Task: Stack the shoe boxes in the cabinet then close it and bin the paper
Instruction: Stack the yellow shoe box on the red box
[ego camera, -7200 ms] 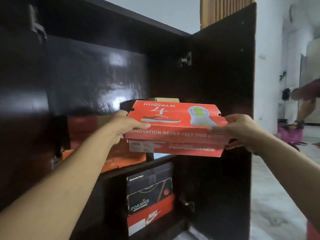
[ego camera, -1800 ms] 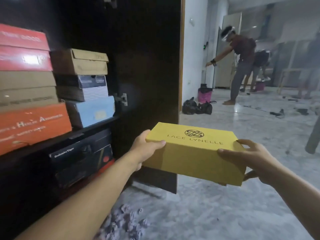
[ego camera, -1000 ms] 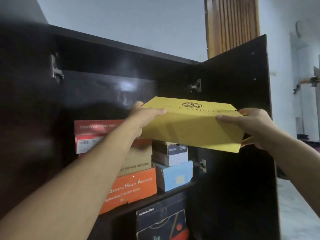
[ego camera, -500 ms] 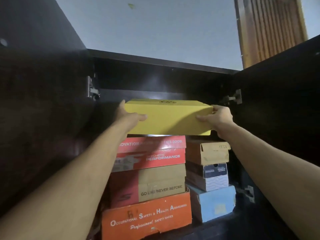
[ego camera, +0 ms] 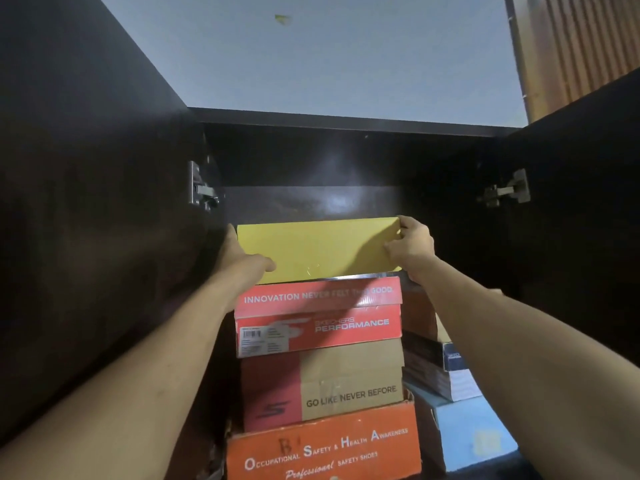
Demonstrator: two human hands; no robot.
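Two hands, L (ego camera: 242, 261) & R (ego camera: 412, 251), gripping ends of yellow shoe box (ego camera: 318, 251), atop red box (ego camera: 318, 317) stack, L side of open dark cabinet (ego camera: 346, 161).

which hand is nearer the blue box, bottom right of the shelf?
Right. The right hand grips the yellow box's right end, above the blue box; the left hand holds the far left end.

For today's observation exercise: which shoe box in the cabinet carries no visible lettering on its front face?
The yellow box at the top of the left stack, held between the left hand and right hand. The three boxes beneath it show printed slogans.
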